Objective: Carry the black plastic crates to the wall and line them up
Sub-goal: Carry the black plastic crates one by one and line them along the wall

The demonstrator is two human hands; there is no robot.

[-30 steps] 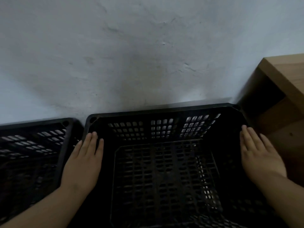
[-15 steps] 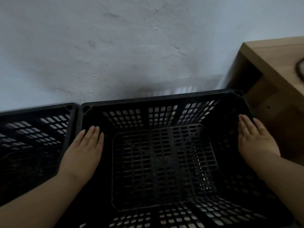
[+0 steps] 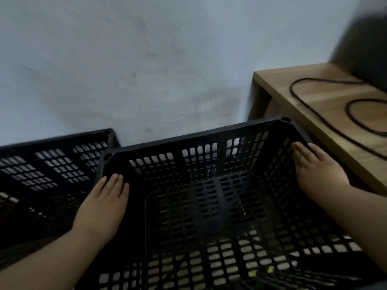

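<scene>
A black perforated plastic crate (image 3: 199, 138) stands in front of me, its far rim close to the pale wall (image 3: 146, 65) and slanted, with the right corner farther away. My left hand (image 3: 102, 208) lies flat over its left side, fingers together and pointing at the wall. On the right side rests my right hand (image 3: 318, 170), held the same way. Both thumbs are hidden. A second black crate (image 3: 52, 164) sits against the wall to the left, its corner just behind the first crate's left corner.
A wooden table (image 3: 278, 84) stands right beside the crate on the right, reaching the wall. A black cable (image 3: 314, 114) loops across its top. A dark blurred object (image 3: 368, 49) fills the upper right corner.
The view has swung right and up, showing more of the wooden table. The crate between my hands now sits skewed, its left far corner in front of the neighbouring crate's corner. My hands stay on its sides.
</scene>
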